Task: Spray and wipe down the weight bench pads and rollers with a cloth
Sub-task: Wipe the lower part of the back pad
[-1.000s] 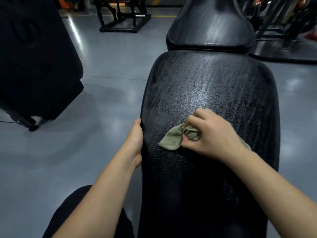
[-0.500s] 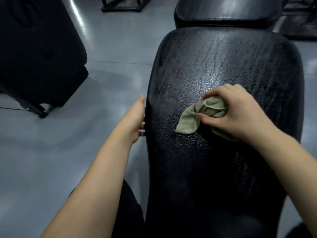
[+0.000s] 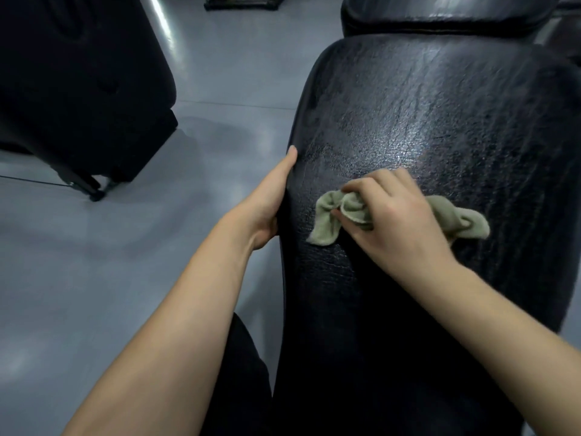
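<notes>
A large black bench pad (image 3: 440, 127) with cracked, shiny vinyl fills the right half of the head view. A second black pad (image 3: 440, 17) adjoins it at the far end. My right hand (image 3: 399, 221) grips a bunched olive-green cloth (image 3: 327, 218) and presses it on the pad's middle; one end of the cloth trails out to the right behind the hand. My left hand (image 3: 267, 202) rests against the pad's left edge, thumb along the rim and the other fingers hidden under the side.
Grey gym floor (image 3: 125, 262) lies to the left. A big black padded machine part (image 3: 78, 83) on a metal foot stands at the upper left. A dark frame base (image 3: 242, 3) sits far back. My dark trouser leg (image 3: 242, 372) shows below.
My right hand slid the cloth leftward and nearer across the pad after a stroke to the right, and a cloth tail now shows on its right. My left hand stayed on the pad's edge.
</notes>
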`<state>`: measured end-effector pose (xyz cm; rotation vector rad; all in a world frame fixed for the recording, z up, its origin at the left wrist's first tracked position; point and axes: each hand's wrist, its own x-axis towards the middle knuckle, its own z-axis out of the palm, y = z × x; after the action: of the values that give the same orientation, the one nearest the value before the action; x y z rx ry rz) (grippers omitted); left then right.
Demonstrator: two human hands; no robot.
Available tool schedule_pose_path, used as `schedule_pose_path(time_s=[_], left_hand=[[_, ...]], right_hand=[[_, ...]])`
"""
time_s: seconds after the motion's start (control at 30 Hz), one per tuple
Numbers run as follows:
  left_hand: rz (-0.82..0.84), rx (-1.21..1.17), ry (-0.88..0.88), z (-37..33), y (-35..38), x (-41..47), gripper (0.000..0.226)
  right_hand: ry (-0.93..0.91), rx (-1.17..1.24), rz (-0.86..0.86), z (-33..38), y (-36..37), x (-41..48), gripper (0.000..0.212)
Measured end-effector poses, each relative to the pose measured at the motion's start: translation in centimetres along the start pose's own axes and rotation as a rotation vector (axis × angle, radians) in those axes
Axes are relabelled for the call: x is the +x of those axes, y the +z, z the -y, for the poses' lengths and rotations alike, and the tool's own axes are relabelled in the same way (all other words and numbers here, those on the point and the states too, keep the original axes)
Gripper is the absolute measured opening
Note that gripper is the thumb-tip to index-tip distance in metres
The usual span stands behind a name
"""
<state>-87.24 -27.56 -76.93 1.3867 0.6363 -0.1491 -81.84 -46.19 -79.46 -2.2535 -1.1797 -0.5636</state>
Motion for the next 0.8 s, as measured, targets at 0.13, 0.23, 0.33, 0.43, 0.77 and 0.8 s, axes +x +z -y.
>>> schedule_pose_path(time_s=[0.13, 0.23, 0.33, 0.43, 0.77, 0.8], left_hand=[[0.064, 0.014, 0.026, -0.1, -0.6, -0.1, 0.073], [0.108, 0.020, 0.025, -0.2, -0.9, -0.2, 0.084], [0.114, 0.019, -0.028, -0.2, -1.3, 0.2, 0.077], [0.087, -0.040, -0.025, 0.0, -1.0, 0.2, 0.070], [-0.178, 0.021, 0.070, 1.3, 1.5, -0.2, 0.060], [-0.164, 0.025, 0.063, 1.2, 1.4, -0.3, 0.061]], right_hand=[[-0.173, 0.028, 0.076, 4.0, 3.4, 1.2, 0.025], [-0.228, 0.000, 0.107, 4.9, 3.9, 1.5, 0.026], [-0.261, -0.039, 0.131, 4.4, 3.1, 1.0, 0.030], [-0.235, -0.087, 0.132, 3.6, 1.8, 0.0, 0.031], [-0.135, -0.104, 0.139, -4.3, -5.3, -4.3, 0.029], [-0.129, -0.106, 0.125, -4.3, -5.3, -4.4, 0.029]])
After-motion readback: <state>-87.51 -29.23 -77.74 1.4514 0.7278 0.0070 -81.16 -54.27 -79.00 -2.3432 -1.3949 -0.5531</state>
